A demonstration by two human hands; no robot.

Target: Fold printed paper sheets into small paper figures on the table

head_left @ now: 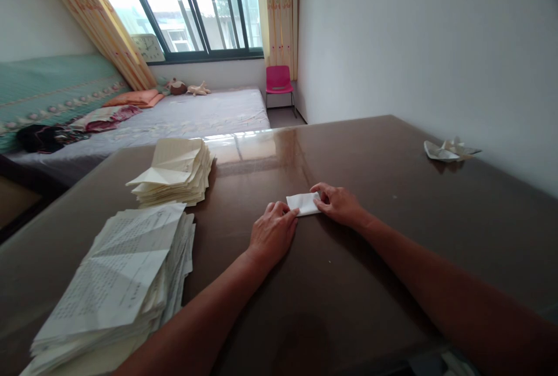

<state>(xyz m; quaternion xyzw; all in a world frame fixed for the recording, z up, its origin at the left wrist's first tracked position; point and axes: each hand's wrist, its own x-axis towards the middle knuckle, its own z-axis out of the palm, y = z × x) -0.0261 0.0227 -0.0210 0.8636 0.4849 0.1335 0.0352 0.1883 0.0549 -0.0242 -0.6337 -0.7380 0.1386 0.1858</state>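
Note:
A small folded white paper (304,204) lies flat on the brown glossy table (370,155), between my two hands. At its left end my left hand (272,228) is closed, with the thumb on the paper's near edge and the fingers curled by its corner. My right hand (337,203) pinches the right end, thumb and forefinger on the paper. The fingertips partly cover both ends of it.
To the left stand a tall stack of printed sheets (117,271) and, behind it, a stack of creased cream paper (174,167). A folded paper shape (451,150) sits far right near the wall. Beyond the table are a bed (209,108) and a pink chair (279,79).

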